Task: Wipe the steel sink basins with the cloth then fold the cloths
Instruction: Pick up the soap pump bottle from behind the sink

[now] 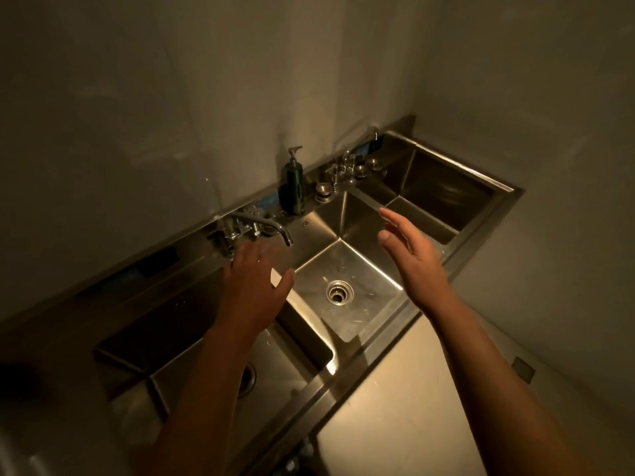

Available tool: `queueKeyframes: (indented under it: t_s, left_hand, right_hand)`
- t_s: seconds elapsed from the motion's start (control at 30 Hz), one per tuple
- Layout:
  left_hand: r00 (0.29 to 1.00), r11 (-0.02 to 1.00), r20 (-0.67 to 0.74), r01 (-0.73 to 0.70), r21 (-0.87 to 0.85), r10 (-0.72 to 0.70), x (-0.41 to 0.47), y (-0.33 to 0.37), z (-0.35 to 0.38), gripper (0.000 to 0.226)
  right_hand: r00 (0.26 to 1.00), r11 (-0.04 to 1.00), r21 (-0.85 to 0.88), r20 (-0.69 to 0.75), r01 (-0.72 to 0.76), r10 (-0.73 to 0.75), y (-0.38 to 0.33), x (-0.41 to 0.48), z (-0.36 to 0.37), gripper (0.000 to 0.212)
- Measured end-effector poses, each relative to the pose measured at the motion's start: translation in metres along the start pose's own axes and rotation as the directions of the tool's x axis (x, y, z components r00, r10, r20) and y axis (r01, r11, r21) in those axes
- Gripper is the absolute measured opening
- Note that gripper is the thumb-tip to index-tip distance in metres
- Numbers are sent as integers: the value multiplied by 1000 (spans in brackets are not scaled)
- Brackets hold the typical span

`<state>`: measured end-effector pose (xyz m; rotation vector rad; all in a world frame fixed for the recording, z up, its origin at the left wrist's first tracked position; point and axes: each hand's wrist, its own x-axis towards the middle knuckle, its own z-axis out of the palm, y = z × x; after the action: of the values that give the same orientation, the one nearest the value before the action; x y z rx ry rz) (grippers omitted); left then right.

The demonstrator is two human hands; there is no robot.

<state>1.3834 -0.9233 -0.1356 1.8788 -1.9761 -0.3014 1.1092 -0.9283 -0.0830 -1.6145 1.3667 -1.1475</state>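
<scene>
Three-basin stainless steel sink (364, 324): the row runs from 7 o'clock to 1 o'clock across the view.

Left hand (252, 286): fingers straight and spread, holding nothing, just below the chrome swivel faucet (264, 228).

Right hand (414, 259): flat, fingers extended, empty.

The middle basin's round drain (339, 293) lies at 3 o'clock from the left hand and 8 o'clock from the right, with neither hand clearly nearer.

No cloth is visible. One must be located before wiping can begin.
</scene>
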Motion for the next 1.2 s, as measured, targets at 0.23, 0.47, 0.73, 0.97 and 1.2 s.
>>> queueKeyframes:
  t_s: [0.23,0.47,0.73,0.97,1.2]
  left_hand:
    - [994,996,-85,68,-63,-73,41,-13,-21,51]
    - [975,983,-131,175,-52,-180,78,-21,-8,51]
    - [916,927,-143,373,-39,-375,127,-3,31,55]
    - [843,858,-172,512,-37,-510,166,12,48,68]
    - [853,887,-299,460,46,-427,177,-1,78,46]
  right_hand:
    - [995,997,-4,70,74,-74,-14,68,9,57]
    - [978,993,41,175,111,-116,17,147,26,56]
    - [926,994,77,364,78,-101,79,254,29,50]
    - [871,995,104,488,7,-57,124,322,40,61]
    - [852,992,103,524,-69,5,162,375,77,80]
